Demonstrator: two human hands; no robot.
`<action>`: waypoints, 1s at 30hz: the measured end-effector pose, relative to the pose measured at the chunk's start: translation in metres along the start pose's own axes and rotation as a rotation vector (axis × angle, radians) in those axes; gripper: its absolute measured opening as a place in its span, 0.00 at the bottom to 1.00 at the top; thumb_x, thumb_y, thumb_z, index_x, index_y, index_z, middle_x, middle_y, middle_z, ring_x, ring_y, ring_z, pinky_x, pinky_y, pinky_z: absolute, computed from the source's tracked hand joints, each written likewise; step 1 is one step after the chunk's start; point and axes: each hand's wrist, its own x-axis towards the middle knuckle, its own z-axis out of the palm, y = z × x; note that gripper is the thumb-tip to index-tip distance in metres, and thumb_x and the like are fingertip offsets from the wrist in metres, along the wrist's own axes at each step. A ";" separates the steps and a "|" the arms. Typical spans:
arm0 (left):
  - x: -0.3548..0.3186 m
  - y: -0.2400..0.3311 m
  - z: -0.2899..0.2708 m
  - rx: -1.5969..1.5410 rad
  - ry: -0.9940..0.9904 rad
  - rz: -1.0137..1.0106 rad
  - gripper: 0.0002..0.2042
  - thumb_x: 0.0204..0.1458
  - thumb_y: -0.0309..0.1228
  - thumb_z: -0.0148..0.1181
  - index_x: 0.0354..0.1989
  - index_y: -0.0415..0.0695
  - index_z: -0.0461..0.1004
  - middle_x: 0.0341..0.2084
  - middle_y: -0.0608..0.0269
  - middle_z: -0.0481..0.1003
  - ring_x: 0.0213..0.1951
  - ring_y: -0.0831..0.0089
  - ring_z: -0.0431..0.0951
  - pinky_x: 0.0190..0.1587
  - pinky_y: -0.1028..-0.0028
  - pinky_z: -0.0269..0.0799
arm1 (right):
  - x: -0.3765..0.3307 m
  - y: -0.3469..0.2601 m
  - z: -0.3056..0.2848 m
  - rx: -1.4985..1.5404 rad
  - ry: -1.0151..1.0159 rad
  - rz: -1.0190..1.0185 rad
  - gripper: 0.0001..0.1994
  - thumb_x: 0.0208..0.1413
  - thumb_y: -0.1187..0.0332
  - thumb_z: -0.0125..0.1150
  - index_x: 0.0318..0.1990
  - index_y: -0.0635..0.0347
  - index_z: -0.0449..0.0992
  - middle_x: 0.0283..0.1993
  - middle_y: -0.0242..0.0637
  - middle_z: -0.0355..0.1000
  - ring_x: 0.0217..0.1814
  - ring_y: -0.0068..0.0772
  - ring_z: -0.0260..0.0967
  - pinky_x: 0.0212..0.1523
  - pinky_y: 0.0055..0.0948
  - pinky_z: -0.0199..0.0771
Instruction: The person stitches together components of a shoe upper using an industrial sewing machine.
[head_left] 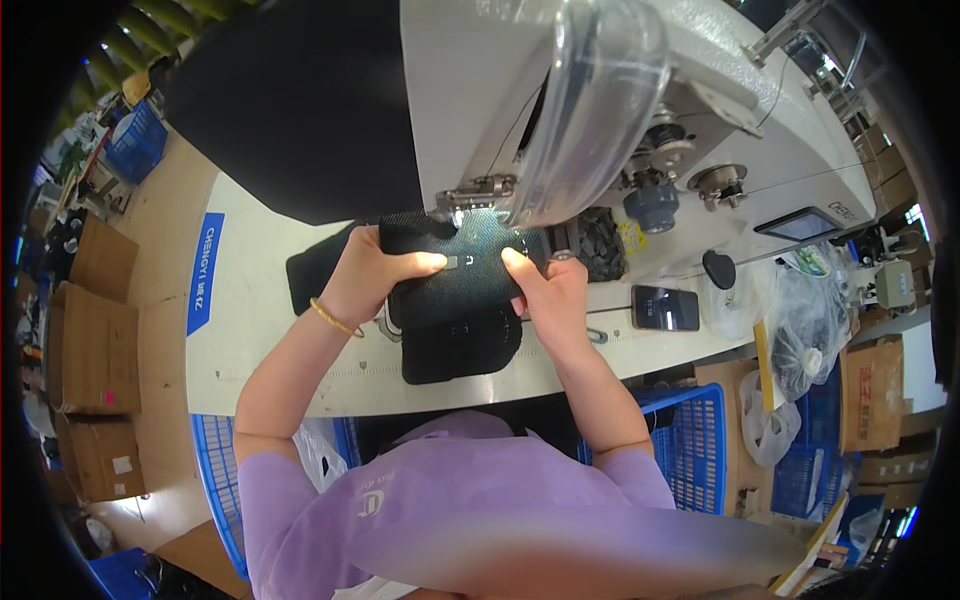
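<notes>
Both my hands grip a dark, woven-textured fabric piece (440, 290) under the needle area of a white sewing machine (478, 192). My left hand (378, 268) presses its thumb on the piece's left part, beside a small light tab; its other fingers are hidden. On the right part lies the thumb of my right hand (548, 290), with the fingers curled beneath the edge. A lamp lights the fabric near the presser foot. Closer to me, a black rounded fabric piece (462, 352) lies on the white table (300, 385). More black material (312, 270) sits left of my left hand.
A phone (665, 308) and a black oval piece (719, 269) lie at right, near clear plastic bags (805, 320). A tray of dark small pieces (600, 245) stands by the machine. Blue baskets (695, 440) flank my lap below the table. Cardboard boxes (100, 350) stand left.
</notes>
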 end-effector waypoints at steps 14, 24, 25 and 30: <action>0.032 0.008 -0.003 -0.135 0.031 -0.145 0.08 0.51 0.20 0.59 0.38 0.30 0.75 0.38 0.51 0.76 0.41 0.68 0.77 0.48 0.74 0.73 | 0.032 0.002 0.001 0.132 0.171 -0.075 0.03 0.56 0.70 0.58 0.33 0.57 0.72 0.24 0.24 0.68 0.18 0.13 0.60 0.16 0.15 0.57; 0.029 0.004 0.000 -0.093 0.071 0.014 0.13 0.50 0.18 0.58 0.46 0.39 0.71 0.42 0.61 0.73 0.43 0.74 0.74 0.46 0.73 0.73 | 0.034 -0.002 0.002 0.105 0.173 -0.085 0.05 0.56 0.68 0.59 0.36 0.58 0.73 0.26 0.25 0.69 0.19 0.13 0.62 0.16 0.16 0.58; 0.029 0.004 0.000 -0.093 0.072 0.012 0.13 0.50 0.18 0.58 0.46 0.39 0.71 0.42 0.61 0.73 0.43 0.74 0.74 0.46 0.73 0.73 | 0.035 -0.002 0.002 0.104 0.164 -0.105 0.05 0.57 0.68 0.59 0.36 0.59 0.73 0.27 0.26 0.70 0.19 0.14 0.62 0.16 0.16 0.59; 0.026 0.001 0.004 -0.196 0.217 -0.037 0.08 0.53 0.21 0.52 0.40 0.31 0.72 0.38 0.54 0.74 0.41 0.67 0.76 0.47 0.73 0.72 | 0.032 -0.002 -0.001 0.126 0.119 -0.084 0.05 0.57 0.70 0.58 0.37 0.60 0.73 0.28 0.28 0.70 0.20 0.15 0.62 0.17 0.17 0.60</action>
